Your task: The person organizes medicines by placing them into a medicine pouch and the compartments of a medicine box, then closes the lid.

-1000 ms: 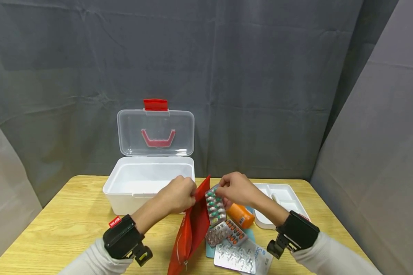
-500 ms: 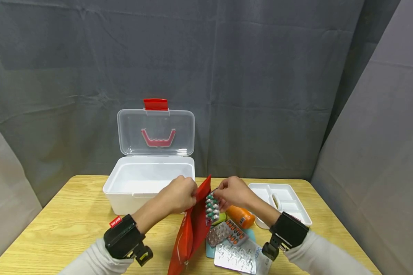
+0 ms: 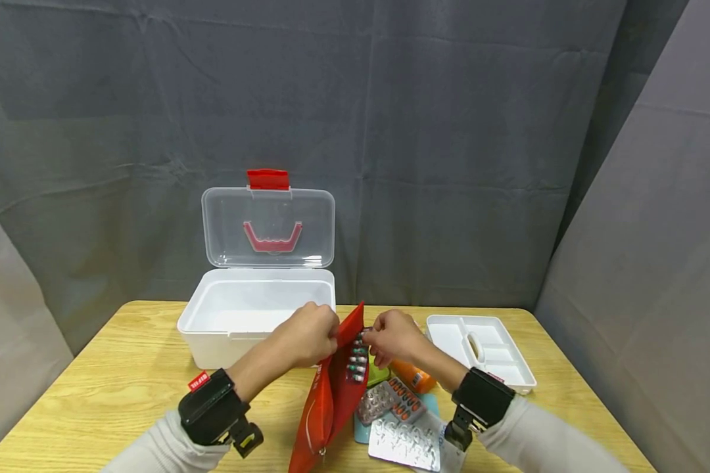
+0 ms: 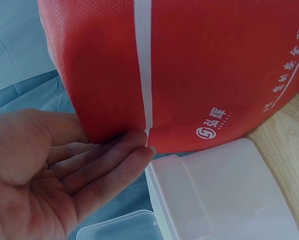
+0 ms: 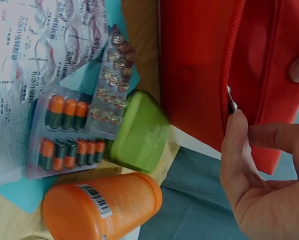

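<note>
The red zip pouch (image 3: pixel 315 415) stands on edge with its mouth apart, and my left hand (image 3: pixel 309 334) pinches its upper rim. White lettering on the pouch (image 4: pixel 184 75) shows in the left wrist view. My right hand (image 3: pixel 398 337) pinches a blister pack (image 3: pixel 357 365) of green-and-white capsules by its top edge. The pack's lower part is inside the pouch mouth, and only a thin edge of it shows beside the zip in the right wrist view. Right of the pouch lie a blister pack (image 5: pixel 64 132) of orange-and-dark capsules and a blister pack (image 5: pixel 111 82) of clear amber softgels.
A white box (image 3: pixel 227 345) with a raised clear lid (image 3: pixel 231 226) stands behind the left hand. A compartment tray (image 3: pixel 503 351) sits back right. An orange bottle (image 5: pixel 102 207), green case (image 5: pixel 142 132), silver blister sheets (image 5: pixel 29 50) and a light-blue item (image 3: pixel 361 432) lie beside the pouch.
My right hand has moved left and slightly down, sliding the capsule blister pack from beside the pouch into its mouth. The left hand and pouch have barely moved.
</note>
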Demonstrator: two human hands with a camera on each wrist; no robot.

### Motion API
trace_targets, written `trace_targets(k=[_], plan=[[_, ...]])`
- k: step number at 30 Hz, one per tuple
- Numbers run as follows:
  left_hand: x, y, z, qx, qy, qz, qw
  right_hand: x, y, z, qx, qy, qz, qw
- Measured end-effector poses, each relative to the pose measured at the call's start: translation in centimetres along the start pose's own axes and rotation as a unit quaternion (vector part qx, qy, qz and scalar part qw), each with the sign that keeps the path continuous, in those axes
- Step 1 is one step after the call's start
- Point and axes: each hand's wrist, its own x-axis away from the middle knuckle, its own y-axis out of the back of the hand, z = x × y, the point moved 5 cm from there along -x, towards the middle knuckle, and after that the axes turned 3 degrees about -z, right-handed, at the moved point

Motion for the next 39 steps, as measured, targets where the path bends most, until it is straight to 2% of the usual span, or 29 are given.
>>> trace_targets(k=[14, 24, 33, 39], plan=[[-0.13, -0.02, 0.13, -0.005, 0.008, 0.005, 0.9999, -0.45, -0.65, -0.25, 0.046, -0.002, -0.025, 0.999], [-0.30, -0.08, 0.09, -0.004, 0.004, 0.007, 1.0000, -0.24, -0.72, -0.27, 0.031, 0.007, -0.012, 0.999], [-0.26, -0.05, 0.14, -0.004, 0.009, 0.009, 0.9999, -0.18, -0.71, -0.25, 0.024, -0.004, 0.011, 1.000], [-0.29, -0.08, 0.14, -0.006, 0.007, 0.008, 0.9999, -0.39, -0.72, -0.40, 0.025, -0.002, 0.004, 1.000]])
